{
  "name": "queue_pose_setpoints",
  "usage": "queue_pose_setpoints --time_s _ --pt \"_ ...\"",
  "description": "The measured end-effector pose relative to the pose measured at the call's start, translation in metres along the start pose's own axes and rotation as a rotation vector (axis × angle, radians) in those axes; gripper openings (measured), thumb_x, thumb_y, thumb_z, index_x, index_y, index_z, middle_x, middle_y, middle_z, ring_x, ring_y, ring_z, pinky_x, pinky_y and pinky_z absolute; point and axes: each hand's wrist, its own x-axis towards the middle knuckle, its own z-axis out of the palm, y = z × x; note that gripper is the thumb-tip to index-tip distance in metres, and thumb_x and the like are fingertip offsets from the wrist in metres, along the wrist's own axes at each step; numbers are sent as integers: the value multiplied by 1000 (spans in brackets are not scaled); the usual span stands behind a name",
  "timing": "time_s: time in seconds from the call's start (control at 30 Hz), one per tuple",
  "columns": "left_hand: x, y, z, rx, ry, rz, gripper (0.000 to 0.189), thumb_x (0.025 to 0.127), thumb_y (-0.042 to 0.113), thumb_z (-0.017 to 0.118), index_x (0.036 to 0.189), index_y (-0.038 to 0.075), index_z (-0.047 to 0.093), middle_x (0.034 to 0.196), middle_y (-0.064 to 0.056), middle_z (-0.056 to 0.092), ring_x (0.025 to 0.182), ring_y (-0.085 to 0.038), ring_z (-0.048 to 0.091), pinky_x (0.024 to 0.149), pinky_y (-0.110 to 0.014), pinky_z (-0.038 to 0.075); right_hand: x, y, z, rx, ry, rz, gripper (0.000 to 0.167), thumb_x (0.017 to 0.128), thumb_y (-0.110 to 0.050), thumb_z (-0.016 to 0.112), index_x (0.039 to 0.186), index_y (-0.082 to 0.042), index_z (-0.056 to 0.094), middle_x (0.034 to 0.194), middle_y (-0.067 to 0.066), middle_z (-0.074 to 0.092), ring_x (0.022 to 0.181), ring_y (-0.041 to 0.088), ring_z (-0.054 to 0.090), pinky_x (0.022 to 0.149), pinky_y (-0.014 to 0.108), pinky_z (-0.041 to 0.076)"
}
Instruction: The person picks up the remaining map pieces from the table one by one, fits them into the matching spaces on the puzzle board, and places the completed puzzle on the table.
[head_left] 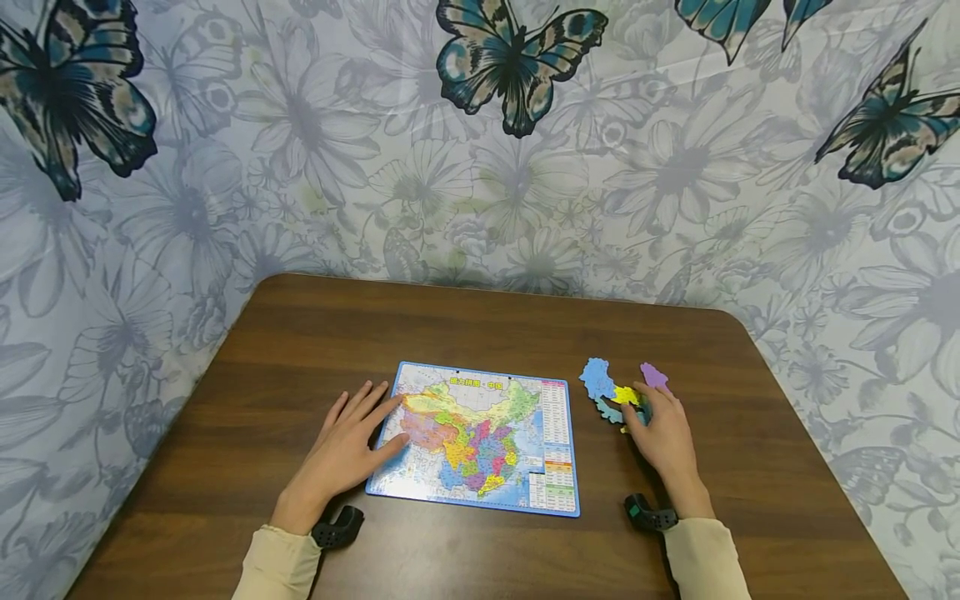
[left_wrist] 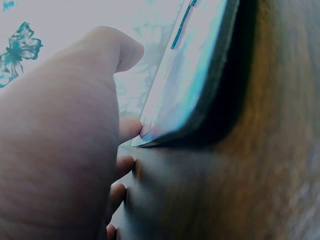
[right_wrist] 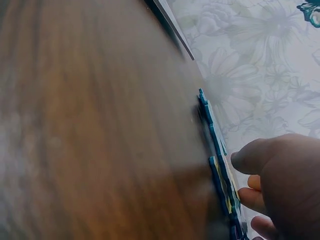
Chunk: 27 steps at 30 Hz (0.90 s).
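A map puzzle board (head_left: 480, 442) with a blue border and a colourful map of China lies flat on the table. My left hand (head_left: 341, 454) is spread at its left side, index fingertip and thumb over the board's edge; in the left wrist view the other fingertips (left_wrist: 120, 192) come down on the wood beside the board corner. To the right of the board sits a loose group of map puzzle pieces: blue (head_left: 597, 377), yellow (head_left: 624, 395), teal (head_left: 609, 411) and purple (head_left: 653, 375). My right hand (head_left: 663, 433) rests over these pieces, its fingers loosely bent and partly hiding them.
The brown wooden table (head_left: 315, 325) has rounded far corners. Behind it hangs a pale flowered cloth (head_left: 322, 192) with teal butterflies. Each wrist carries a black camera band, the left one (head_left: 339, 527) close to the board's near left corner.
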Motion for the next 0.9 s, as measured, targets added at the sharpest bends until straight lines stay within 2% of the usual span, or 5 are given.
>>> queue_pose_setpoints --time_s 0.13,0.43,0.9 --pt "0 -1 0 4 -1 1 70 95 59 64 154 23 51 166 -11 36 156 -35 25 126 -61 9 2 -1 0 9 -12 18 45 96 -15 70 134 8 61 134 31 62 138 52 43 116 70 30" --pt "0 0 1 0 -6 -2 71 95 60 63 154 23 51 166 -11 36 156 -36 25 126 -62 9 4 -1 0 8 -30 35 47 95 -16 72 135 6 61 135 31 61 131 52 48 110 66 38" --pt "0 -1 0 4 -7 3 71 95 59 64 155 23 50 166 -10 36 156 -36 25 126 -62 9 8 -2 -1 33 -36 54 41 93 -12 74 130 4 65 134 32 62 129 54 51 109 69 37"
